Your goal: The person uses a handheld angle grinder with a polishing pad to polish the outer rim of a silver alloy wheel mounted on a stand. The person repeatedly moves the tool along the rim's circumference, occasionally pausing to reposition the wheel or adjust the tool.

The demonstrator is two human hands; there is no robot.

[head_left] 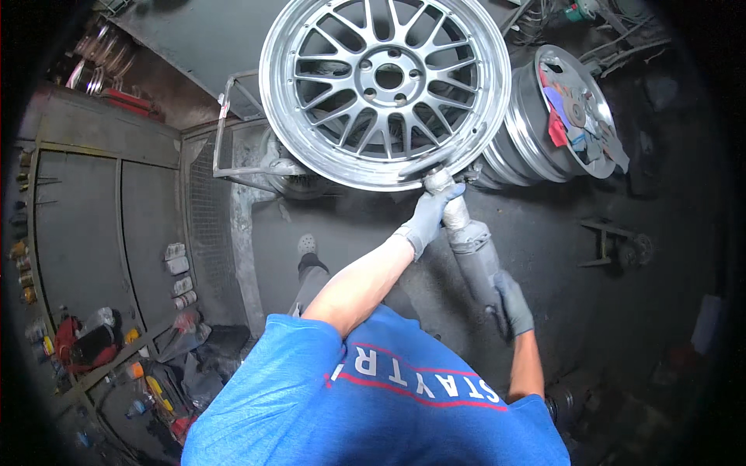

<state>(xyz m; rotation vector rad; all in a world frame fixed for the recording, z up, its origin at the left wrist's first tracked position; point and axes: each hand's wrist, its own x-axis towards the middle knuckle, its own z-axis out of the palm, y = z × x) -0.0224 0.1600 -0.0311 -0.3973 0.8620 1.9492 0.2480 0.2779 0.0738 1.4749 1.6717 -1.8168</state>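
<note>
The left grip (431,219) and right grip (513,304) are clamped around one wrapped angle grinder (476,262). One mesh-spoke alloy wheel (373,80) lies just beyond the left grip.

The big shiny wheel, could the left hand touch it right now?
Probably yes: the left hand is close to the wheel's lower edge. But it's wrapped around the front of a long tool, so it would likely have to let go first.

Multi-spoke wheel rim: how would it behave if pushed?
The multi-spoke wheel rim is likely stiff, given its metallic-looking, closely braced spokes. Its circular outline suggests it could roll if stood on edge unsupported. The shiny outer lip looks smooth, so it may feel slippery.
</note>
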